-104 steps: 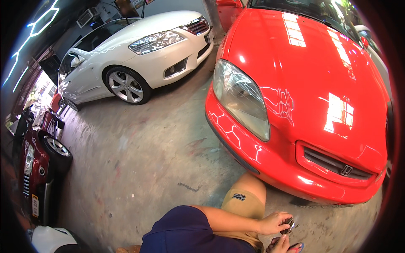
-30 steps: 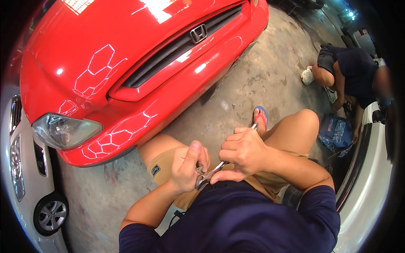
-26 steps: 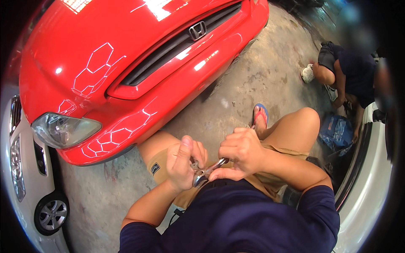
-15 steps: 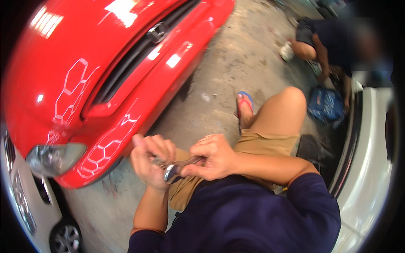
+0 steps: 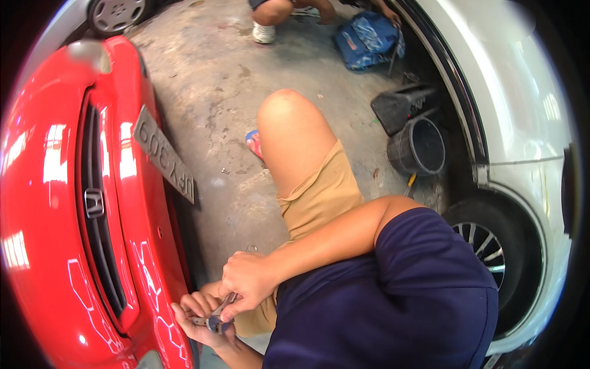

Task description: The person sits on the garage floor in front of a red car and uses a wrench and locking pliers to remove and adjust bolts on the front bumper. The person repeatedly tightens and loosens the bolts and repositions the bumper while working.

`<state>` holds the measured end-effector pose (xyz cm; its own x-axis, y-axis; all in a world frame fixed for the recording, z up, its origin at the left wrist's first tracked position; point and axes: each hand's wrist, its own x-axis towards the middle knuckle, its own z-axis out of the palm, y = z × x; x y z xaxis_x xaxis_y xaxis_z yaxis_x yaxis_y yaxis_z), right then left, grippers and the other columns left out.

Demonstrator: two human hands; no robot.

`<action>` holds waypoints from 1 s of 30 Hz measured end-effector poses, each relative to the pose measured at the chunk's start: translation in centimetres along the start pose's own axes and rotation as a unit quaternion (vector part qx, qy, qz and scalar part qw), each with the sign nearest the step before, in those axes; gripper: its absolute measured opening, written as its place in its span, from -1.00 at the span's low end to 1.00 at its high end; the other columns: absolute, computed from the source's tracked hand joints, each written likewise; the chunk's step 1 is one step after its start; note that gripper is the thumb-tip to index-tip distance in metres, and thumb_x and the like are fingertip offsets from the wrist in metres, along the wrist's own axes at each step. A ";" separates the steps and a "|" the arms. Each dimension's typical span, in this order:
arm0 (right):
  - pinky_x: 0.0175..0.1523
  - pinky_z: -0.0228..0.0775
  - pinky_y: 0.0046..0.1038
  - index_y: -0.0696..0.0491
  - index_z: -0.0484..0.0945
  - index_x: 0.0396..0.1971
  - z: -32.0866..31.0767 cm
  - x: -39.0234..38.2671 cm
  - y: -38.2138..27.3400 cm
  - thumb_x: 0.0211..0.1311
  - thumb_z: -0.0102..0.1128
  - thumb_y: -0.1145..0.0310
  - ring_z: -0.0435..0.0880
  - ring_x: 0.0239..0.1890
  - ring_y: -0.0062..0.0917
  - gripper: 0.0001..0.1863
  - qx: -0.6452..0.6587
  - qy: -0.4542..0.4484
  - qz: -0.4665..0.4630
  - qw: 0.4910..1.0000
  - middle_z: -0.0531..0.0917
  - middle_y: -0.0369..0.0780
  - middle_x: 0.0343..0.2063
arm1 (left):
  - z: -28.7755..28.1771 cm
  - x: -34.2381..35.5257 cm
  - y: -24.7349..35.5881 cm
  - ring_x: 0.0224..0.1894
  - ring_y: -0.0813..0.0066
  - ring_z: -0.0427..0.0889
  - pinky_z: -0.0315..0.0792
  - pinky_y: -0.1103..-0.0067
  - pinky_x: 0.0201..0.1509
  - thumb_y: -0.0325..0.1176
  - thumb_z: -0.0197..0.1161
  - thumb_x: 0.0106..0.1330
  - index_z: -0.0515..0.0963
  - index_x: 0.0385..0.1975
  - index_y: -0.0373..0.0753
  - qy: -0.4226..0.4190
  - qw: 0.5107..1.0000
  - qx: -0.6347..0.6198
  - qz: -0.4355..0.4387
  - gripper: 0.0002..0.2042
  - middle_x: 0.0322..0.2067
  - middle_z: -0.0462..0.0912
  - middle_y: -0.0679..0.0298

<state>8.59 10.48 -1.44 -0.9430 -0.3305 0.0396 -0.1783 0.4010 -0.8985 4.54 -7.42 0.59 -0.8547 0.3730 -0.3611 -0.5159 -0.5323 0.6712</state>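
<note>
Beside the glossy red car bumper [image 5: 153, 258]: left hand [image 5: 200, 317] (palm up) cradled small metal wrenches [image 5: 212, 318]; right hand [image 5: 246, 283] pinched one slim steel wrench [image 5: 225, 304].

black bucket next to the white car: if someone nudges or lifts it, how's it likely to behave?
The black bucket is probably light: it looks like thin plastic and shows nothing inside. It stands upright on rough concrete floor, so a low push would likely make it scrape rather than glide. It leans close to the white car, so a push that way would probably stop early; a high shove could tip it.
</note>
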 end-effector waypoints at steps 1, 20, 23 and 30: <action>-0.48 0.41 -0.10 0.04 0.63 -0.69 -0.3 -0.4 0.3 0.18 0.24 -0.33 0.63 -0.60 -0.06 -0.33 -0.011 -0.004 -0.011 1.000 0.59 -0.09 -0.74 | 0.6 -0.4 -0.1 -0.66 0.58 0.03 0.04 0.55 -0.51 0.07 -0.10 0.60 0.15 -0.70 -0.07 -0.035 0.998 -0.006 -0.044 -0.44 -0.76 0.16 0.39; -0.49 0.43 -0.10 0.04 0.65 -0.70 -6.0 -6.5 -0.4 0.22 0.24 -0.26 0.64 -0.61 -0.08 -0.37 0.026 0.213 0.089 0.973 0.59 -0.10 -0.76 | 6.8 -0.6 0.2 -0.10 0.36 0.63 0.51 0.44 0.10 0.05 0.11 0.53 0.29 0.28 -0.39 -0.068 0.963 0.240 -0.103 -0.40 -0.18 0.65 0.19; -0.49 0.44 -0.12 0.02 0.70 -0.67 -7.7 -8.5 0.7 0.22 0.20 -0.26 0.65 -0.61 -0.08 -0.39 0.007 0.232 0.044 0.972 0.59 -0.11 -0.76 | 10.3 -0.7 -0.7 -0.15 0.36 0.64 0.51 0.47 -0.01 0.00 0.05 0.58 0.42 0.12 -0.46 -0.026 0.943 0.314 -0.107 -0.48 -0.21 0.64 0.16; -0.49 0.47 -0.13 0.09 0.67 -0.71 -12.4 -11.6 2.5 0.22 0.17 -0.26 0.65 -0.62 -0.09 -0.33 -0.062 0.273 -0.026 0.960 0.58 -0.08 -0.78 | 15.9 0.5 -2.0 -0.04 0.23 0.65 0.54 0.38 0.07 0.13 -0.05 0.58 0.47 0.08 -0.46 -0.109 0.835 0.539 -0.022 -0.39 -0.13 0.65 0.08</action>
<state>15.62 25.88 1.25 -0.9327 0.1295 0.3365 -0.2298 0.5056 -0.8316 6.06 5.92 9.30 -0.7446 0.5662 -0.3534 -0.0939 0.4354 0.8953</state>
